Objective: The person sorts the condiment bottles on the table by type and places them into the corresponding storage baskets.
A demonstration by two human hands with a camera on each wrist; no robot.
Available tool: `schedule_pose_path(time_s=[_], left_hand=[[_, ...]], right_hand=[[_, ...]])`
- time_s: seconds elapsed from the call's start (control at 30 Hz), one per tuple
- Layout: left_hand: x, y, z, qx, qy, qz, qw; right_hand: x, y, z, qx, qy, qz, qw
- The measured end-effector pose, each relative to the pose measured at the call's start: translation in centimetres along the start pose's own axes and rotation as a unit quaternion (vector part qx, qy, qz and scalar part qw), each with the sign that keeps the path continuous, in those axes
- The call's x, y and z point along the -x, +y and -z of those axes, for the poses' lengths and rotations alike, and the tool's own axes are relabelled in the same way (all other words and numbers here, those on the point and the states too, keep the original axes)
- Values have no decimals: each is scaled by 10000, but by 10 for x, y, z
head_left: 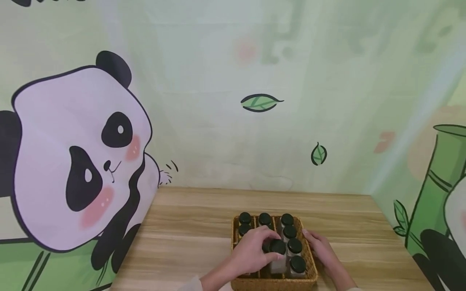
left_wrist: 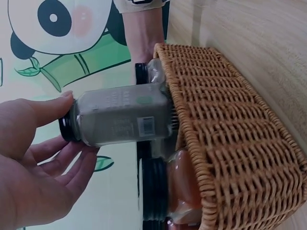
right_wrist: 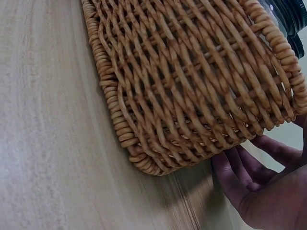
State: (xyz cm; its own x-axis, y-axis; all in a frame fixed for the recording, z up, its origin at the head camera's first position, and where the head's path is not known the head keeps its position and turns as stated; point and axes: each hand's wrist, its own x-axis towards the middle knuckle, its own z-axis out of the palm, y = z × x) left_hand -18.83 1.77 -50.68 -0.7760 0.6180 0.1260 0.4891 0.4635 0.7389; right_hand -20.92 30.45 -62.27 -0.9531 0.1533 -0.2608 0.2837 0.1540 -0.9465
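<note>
In the head view my left hand [head_left: 251, 250] pinches a glass jar [head_left: 278, 264] by its black lid, thumb on one side and fingers on the other. The left wrist view shows this jar [left_wrist: 120, 115], with greyish contents and a barcode label, standing well above the rim of the wicker basket [left_wrist: 235, 129], its base at the rim. My right hand [head_left: 324, 250] rests its fingers along the right outer side of the basket. In the right wrist view these fingers [right_wrist: 230, 177] touch the woven wall.
Several more black-lidded jars stand in the basket's divided rows, one of them a jar with orange-brown contents [left_wrist: 184, 184]. Beneath lies a wood-grain table [head_left: 182, 230]. A panda-print backdrop [head_left: 207, 141] rises behind and at the sides.
</note>
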Motion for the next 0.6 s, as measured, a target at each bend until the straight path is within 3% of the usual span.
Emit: schedule_pose_path(time_s=[0.17,0.43,0.6], left_hand=[[7,3,2,-224,-293,160,9992],[12,-9,-15,-65,-401,472,9981],[13,-15,-22,-579,-366,547,9962]], right_hand=[[0,1,-1,21,20,33,10000],[2,1,-3,35,38,41,10000],[2,-1,-3,74,21,45,10000]])
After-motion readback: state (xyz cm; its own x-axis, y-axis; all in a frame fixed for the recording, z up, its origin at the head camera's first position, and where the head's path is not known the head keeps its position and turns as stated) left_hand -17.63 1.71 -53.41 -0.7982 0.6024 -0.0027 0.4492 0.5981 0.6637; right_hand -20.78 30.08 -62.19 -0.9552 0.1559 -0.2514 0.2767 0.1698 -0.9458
